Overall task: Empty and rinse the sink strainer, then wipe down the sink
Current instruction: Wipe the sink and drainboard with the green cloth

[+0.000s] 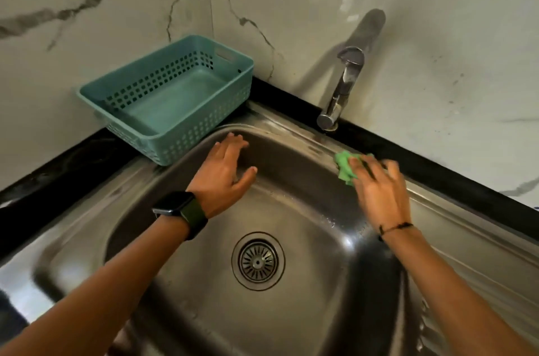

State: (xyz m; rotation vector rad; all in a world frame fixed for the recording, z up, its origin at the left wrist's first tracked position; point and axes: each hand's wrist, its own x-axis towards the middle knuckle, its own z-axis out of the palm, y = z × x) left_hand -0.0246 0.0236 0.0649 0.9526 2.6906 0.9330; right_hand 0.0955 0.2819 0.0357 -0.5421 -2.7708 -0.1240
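The steel sink point(291, 163) fills the middle of the head view, with the round slotted strainer point(257, 261) seated in its drain. My right hand point(379, 189) presses a crumpled green cloth point(344, 167) against the sink's far right rim, fingers fairly straight and blurred by motion. My left hand point(224, 174), with a dark watch on the wrist, rests with spread fingers on the sink's far left rim and holds nothing.
A teal perforated plastic basket point(175, 96) stands at the back left, partly over the sink edge. A chrome tap point(341, 90) rises from the black counter strip point(437, 169) behind the basin. Marble wall tiles close off the back. A steel drainboard point(472, 242) runs to the right.
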